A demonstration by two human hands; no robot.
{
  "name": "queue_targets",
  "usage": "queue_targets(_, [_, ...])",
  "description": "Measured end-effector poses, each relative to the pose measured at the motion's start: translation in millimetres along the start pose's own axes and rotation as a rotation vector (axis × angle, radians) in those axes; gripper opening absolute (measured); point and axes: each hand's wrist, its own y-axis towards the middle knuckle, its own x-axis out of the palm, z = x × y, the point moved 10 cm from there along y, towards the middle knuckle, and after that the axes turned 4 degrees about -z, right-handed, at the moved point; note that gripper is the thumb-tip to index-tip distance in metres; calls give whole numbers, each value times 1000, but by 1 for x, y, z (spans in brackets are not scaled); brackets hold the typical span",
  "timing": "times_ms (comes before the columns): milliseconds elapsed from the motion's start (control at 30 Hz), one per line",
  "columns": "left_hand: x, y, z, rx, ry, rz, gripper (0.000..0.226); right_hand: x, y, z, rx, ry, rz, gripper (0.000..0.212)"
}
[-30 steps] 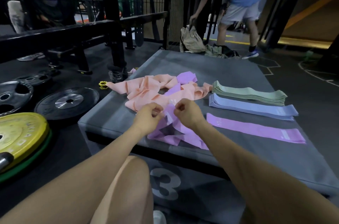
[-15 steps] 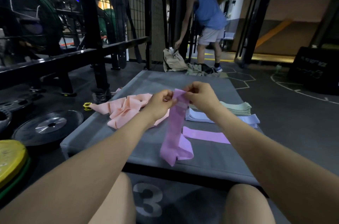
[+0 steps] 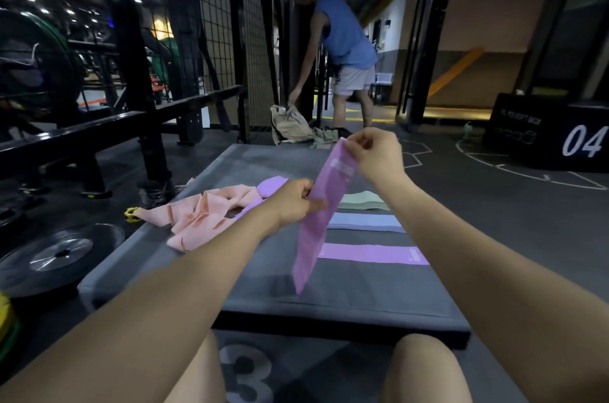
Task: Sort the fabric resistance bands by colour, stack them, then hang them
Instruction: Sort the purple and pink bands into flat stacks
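A purple band (image 3: pixel 316 221) hangs stretched above the grey box (image 3: pixel 263 300). My right hand (image 3: pixel 375 155) pinches its top end, and my left hand (image 3: pixel 293 201) pinches it lower down at its middle. On the box lie a flat purple band (image 3: pixel 372 253), a blue stack (image 3: pixel 365 222) behind it and a green stack (image 3: pixel 362 201) farther back. A loose pile of pink bands (image 3: pixel 204 214) with another purple band (image 3: pixel 272 186) lies on the box's left side.
Black weight plates (image 3: pixel 56 254) lie on the floor to the left, beside a black rack (image 3: pixel 131 89). A person in a blue top (image 3: pixel 342 49) bends over a bag (image 3: pixel 290 125) behind the box. A black box marked 04 (image 3: pixel 557 132) stands at the right.
Both hands lifted a purple band off the loose pile. My right hand has risen with its top end while my left hand slid down it, pulling it straight. The view tilted up.
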Motion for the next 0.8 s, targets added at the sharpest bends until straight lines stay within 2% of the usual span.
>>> queue_targets(267, [23, -10, -52, -131, 311, -154, 19, -72, -16, 83, 293, 60, 277, 7])
queue_targets(467, [11, -15, -92, -296, 433, -122, 19, -96, -51, 159, 526, 107, 390, 8])
queue_targets(533, [7, -11, -105, -331, 362, -81, 18, -96, -61, 181, 584, 117, 393, 9])
queue_targets(733, [9, 6, -143, -486, -224, 184, 19, -95, -74, 229, 662, 126, 387, 9])
queue_targets(800, [13, 16, -150, -492, -353, 260, 10, -94, -75, 245, 687, 113, 383, 9])
